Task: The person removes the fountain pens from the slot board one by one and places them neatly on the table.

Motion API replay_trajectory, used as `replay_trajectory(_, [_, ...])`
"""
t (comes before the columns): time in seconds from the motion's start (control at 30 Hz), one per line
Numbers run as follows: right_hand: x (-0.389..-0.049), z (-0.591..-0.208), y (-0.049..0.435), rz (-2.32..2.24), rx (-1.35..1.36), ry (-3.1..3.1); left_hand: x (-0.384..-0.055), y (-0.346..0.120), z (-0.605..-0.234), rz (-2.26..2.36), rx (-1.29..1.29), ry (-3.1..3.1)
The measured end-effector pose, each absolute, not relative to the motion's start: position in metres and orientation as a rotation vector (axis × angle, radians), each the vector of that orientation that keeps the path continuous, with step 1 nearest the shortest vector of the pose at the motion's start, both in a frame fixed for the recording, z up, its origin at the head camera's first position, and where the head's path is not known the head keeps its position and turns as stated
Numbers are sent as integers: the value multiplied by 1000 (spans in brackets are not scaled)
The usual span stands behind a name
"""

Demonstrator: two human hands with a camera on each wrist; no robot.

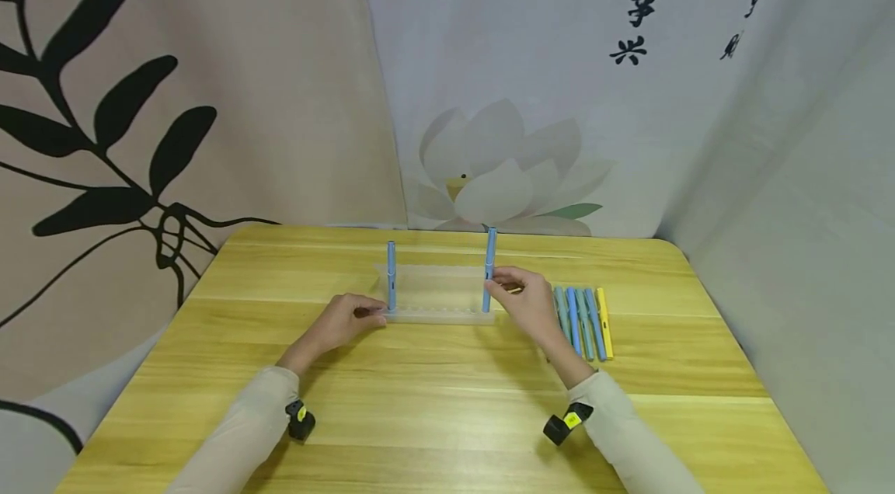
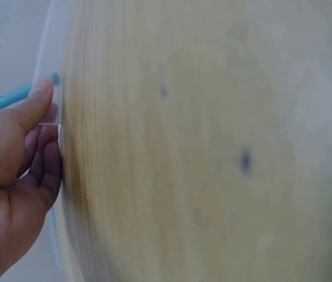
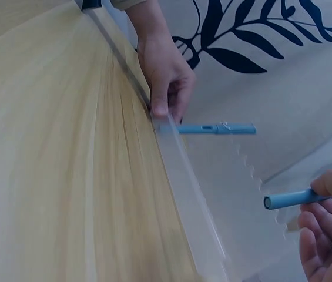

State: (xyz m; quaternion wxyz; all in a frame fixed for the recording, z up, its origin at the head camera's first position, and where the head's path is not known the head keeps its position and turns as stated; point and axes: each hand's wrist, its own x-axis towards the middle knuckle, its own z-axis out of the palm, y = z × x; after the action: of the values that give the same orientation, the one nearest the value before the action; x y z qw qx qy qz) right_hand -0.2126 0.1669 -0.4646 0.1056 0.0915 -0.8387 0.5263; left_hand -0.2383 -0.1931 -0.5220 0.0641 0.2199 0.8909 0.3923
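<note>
A clear plastic pen rack (image 1: 437,318) with a scalloped edge stands in the middle of the table. My left hand (image 1: 349,317) grips its left end, the thumb (image 2: 39,97) on the front strip and the other fingers beneath. Beside that thumb a blue pen (image 1: 391,276) stands upright in the rack. At the right end, my right hand (image 1: 527,304) pinches a second blue pen (image 1: 491,249) between thumb and fingertips, holding it nearly upright. In the right wrist view this pen's lower end (image 3: 277,201) shows apart from the rack's front strip.
Several pens lie side by side to the right of my right hand, among them a green pen (image 1: 584,323) and a yellow pen (image 1: 604,323). The wooden table (image 1: 419,416) ends at a printed curtain (image 1: 294,90) behind. Small black cameras sit on both wrists.
</note>
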Motion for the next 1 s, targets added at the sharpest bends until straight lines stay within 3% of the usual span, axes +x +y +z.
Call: replay_trajectory(1.0, [-194,-470,270,1365,-49,-2530,-238,-194,-521,1192,669,2681])
